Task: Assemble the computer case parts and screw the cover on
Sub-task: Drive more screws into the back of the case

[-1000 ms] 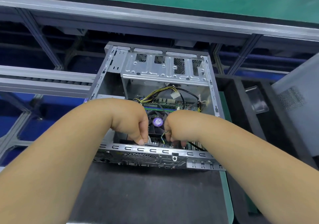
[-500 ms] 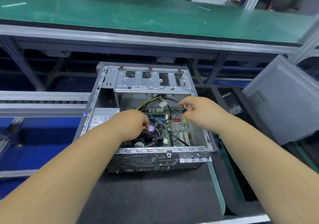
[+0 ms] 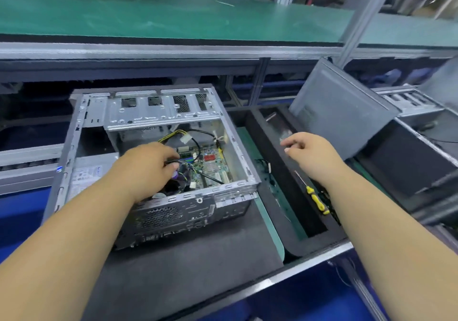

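Observation:
The open grey metal computer case (image 3: 233,187) lies on a dark mat, with its motherboard (image 3: 212,161) and loose wires showing. My left hand (image 3: 148,167) is inside the case over the fan, its fingers curled round a black cable (image 3: 198,145). My right hand (image 3: 309,152) hovers to the right of the case above a black foam tray (image 3: 270,157), fingers loosely spread and holding nothing. The grey cover panel (image 3: 342,117) leans upright behind the tray. A yellow-handled screwdriver (image 3: 317,200) lies in the tray, partly under my right forearm.
A green conveyor belt (image 3: 173,16) runs across the back behind an aluminium rail. Another case (image 3: 409,105) stands at the far right. A blurred clear plastic box (image 3: 282,126) sits at the tray's far end. The bench edge (image 3: 285,275) is close in front.
My right hand has left the case and moved right, over the foam tray. My left hand stays inside the case. The view has swung to the right, showing the cover panel and screwdriver.

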`<state>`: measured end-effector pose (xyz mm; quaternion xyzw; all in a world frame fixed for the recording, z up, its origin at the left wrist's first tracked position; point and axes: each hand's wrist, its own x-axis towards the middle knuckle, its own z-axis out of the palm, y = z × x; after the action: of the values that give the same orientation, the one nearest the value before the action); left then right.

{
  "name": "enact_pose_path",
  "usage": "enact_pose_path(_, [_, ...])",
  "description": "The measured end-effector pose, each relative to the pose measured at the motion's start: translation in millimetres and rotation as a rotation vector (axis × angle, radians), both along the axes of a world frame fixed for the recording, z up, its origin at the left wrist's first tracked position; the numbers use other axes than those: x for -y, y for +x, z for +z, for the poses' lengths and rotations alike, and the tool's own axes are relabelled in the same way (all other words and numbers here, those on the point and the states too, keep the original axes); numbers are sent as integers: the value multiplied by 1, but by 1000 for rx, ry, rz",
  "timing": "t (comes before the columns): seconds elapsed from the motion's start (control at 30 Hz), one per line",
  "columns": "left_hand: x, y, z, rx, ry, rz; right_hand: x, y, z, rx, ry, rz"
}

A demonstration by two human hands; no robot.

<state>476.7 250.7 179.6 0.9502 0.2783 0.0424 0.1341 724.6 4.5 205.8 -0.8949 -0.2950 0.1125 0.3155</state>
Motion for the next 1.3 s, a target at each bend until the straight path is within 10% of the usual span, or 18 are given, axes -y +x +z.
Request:
enact_pose_path(0.8, [172, 158, 2, 221, -11, -344, 97, 109, -129, -130, -556, 54])
enact_pose_path(1.3, [197, 192, -77, 164, -302, 118, 85, 131, -139, -21, -228, 261])
